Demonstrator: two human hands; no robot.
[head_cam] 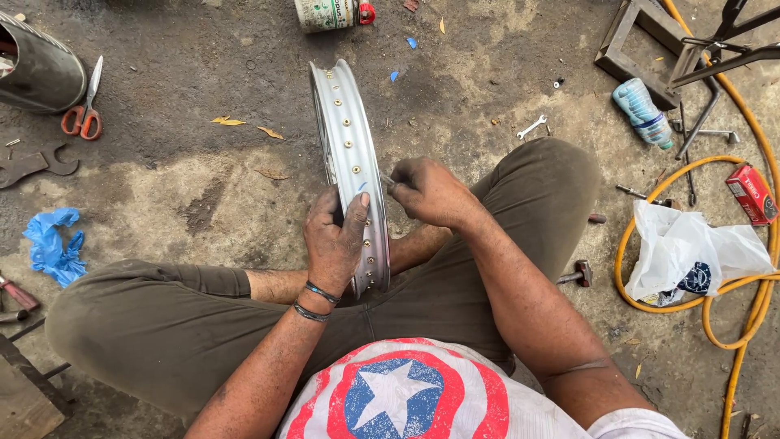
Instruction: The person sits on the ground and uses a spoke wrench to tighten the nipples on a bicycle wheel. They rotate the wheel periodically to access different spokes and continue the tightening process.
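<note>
Wheel rim point(351, 154), a smooth silver metal hoop with a shallow channel and a row of small brass-coloured spoke nipples, stands upright on edge on the rough concrete floor point(203, 187), its lower arc resting between the seated person's crossed legs. Left hand point(335, 237), dusty and wearing two dark bangles at the wrist, closes its grip over the rim's outer band, thumb lying flat along the metal. Right hand point(429, 191) is shut in a pinch on a slim metal tool point(387, 182), whose tip meets the rim's right flank. Around the work: orange-handled scissors point(84, 114) and a flat, dark wrench point(32, 165) to the left, crumpled blue plastic point(50, 244), a small bright spanner point(531, 127), a coiled yellow hose point(743, 301) and a soft white plastic bag point(691, 244) to the right.
</note>
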